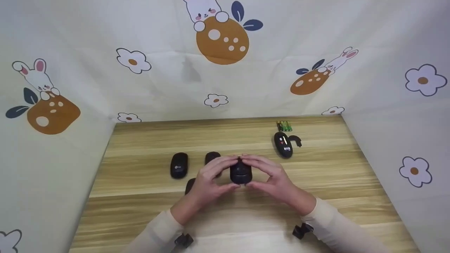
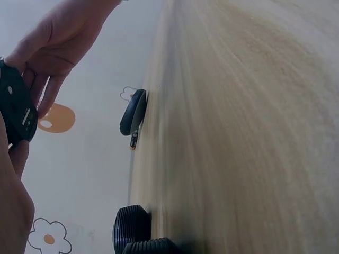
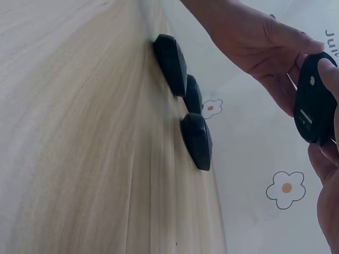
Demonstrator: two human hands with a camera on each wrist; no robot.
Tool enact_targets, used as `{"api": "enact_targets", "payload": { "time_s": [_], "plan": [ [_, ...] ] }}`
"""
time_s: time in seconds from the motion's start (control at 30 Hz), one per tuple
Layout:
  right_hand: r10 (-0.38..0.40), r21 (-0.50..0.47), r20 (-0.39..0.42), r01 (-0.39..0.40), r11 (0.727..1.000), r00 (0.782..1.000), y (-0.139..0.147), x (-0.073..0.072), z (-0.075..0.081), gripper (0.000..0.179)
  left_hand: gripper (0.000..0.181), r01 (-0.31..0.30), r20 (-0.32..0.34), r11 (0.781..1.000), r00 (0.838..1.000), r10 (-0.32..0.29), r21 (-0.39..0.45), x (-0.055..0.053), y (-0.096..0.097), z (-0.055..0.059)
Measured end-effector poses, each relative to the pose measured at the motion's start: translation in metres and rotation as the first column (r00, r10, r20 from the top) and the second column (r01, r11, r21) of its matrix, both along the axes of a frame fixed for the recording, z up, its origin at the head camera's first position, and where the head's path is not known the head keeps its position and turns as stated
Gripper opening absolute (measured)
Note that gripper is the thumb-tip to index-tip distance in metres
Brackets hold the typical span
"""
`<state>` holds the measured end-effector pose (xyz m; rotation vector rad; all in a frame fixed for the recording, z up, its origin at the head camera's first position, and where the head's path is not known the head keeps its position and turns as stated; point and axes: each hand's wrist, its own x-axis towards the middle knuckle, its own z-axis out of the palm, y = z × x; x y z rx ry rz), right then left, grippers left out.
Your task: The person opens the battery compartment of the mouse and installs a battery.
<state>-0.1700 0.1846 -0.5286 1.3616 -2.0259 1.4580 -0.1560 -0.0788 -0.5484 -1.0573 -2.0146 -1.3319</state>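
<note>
Both hands hold one black computer mouse [image 1: 241, 173] between them, raised above the wooden table. My left hand [image 1: 210, 178] grips its left side, fingertips at the far end and thumb at the near end. On the other side my right hand [image 1: 276, 177] mirrors that grip. The top of the mouse shows in the head view, while its dark underside [image 3: 311, 100] with a light oval spot shows in the right wrist view. Close to the left hand lie two black mice, one at its fingers [image 1: 212, 158] and one partly hidden behind its wrist [image 1: 189, 185].
Another black mouse [image 1: 179, 165] with a small pale logo lies farther left. At the back right, an upturned mouse [image 1: 283, 144] has a curved black cover [image 1: 296, 140] beside it. Several green batteries [image 1: 285, 126] lie behind it. Patterned cloth walls [image 1: 168, 88] enclose the table.
</note>
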Motion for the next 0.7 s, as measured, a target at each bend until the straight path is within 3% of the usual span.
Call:
{"api": "enact_targets", "payload": {
  "time_s": [0.17, 0.5, 0.7],
  "plan": [
    [-0.023, -0.004, 0.024, 0.023, 1.000, 0.999, 0.0008, 0.0021, -0.0001, 0.065, 0.059, 0.001, -0.019, 1.000, 1.000, -0.001, 0.002, -0.0008, 0.0015, 0.0012],
    [-0.048, -0.029, 0.009, 0.048, 0.998, 0.999, -0.0021, 0.0019, 0.0013, 0.057, 0.052, -0.013, 0.023, 0.999, 1.000, 0.012, 0.034, 0.0008, 0.0056, 0.0015],
    [-0.072, -0.041, -0.004, 0.072, 0.997, 0.997, -0.0040, 0.0020, 0.0014, 0.051, 0.048, -0.017, -0.011, 0.999, 1.000, 0.017, 0.044, 0.0001, 0.0092, 0.0035]
  ]
}}
